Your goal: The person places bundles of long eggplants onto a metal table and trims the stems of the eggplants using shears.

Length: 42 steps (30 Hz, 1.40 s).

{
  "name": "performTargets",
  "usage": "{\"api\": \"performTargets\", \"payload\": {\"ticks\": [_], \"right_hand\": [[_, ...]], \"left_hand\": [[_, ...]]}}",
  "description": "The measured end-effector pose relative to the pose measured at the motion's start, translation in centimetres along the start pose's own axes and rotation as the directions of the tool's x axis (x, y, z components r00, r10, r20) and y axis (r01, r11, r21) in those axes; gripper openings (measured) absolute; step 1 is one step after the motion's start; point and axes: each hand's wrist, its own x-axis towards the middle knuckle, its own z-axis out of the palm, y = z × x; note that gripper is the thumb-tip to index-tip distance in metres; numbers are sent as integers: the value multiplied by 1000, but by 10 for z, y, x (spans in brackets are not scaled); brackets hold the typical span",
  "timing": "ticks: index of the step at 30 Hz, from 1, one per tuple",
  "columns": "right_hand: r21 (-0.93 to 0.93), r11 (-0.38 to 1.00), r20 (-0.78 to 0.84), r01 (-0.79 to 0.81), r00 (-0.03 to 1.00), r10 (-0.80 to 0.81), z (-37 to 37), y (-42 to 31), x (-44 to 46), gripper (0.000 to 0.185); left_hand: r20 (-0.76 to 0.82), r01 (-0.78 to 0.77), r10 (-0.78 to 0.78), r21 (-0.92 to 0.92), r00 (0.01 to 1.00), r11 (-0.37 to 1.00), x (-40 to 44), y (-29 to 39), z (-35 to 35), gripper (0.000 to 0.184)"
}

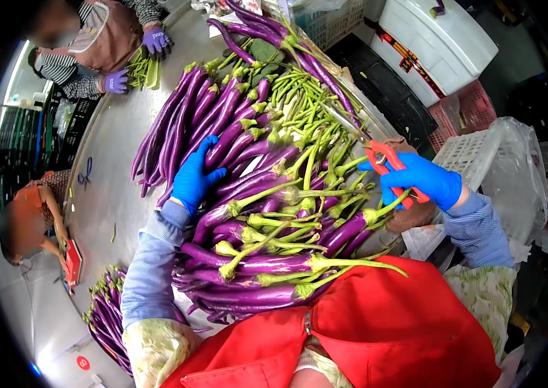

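Eggplants (232, 141) under your splayed left hand (193, 181), forearm (159, 249) stretched forward, right hand (432, 181) wrapped around red-handled scissors (379, 148), blades (346, 121) pointing forward and left

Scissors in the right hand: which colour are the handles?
Red handles, shown in the head view.

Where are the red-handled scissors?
In the head view, right of centre: the red-handled scissors are in the gloved right hand, blades pointing toward the loose green stems beside the eggplants.
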Motion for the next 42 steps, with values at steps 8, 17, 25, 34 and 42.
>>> {"api": "performTargets", "payload": {"ticks": [8, 17, 25, 34, 42], "right_hand": [[-423, 841, -1, -338, 928, 373, 5, -63, 7, 26], [-657, 591, -73, -468, 820, 568, 7, -98, 47, 30], [-490, 824, -78, -284, 956, 283, 19, -63, 35, 36], [-384, 748, -36, -542, 818, 575, 12, -100, 25, 33], [-642, 520, -126, -564, 746, 654, 26, -130, 52, 19]], "left_hand": [[259, -271, 248, 55, 934, 961, 21, 72, 14, 36], [352, -95, 147, -160, 925, 982, 24, 50, 42, 44], [470, 153, 8, -303, 882, 941, 22, 61, 20, 52], [671, 683, -283, -457, 685, 570, 27, 55, 20, 63], [679, 727, -286, -551, 676, 410, 21, 48, 17, 52]]}}
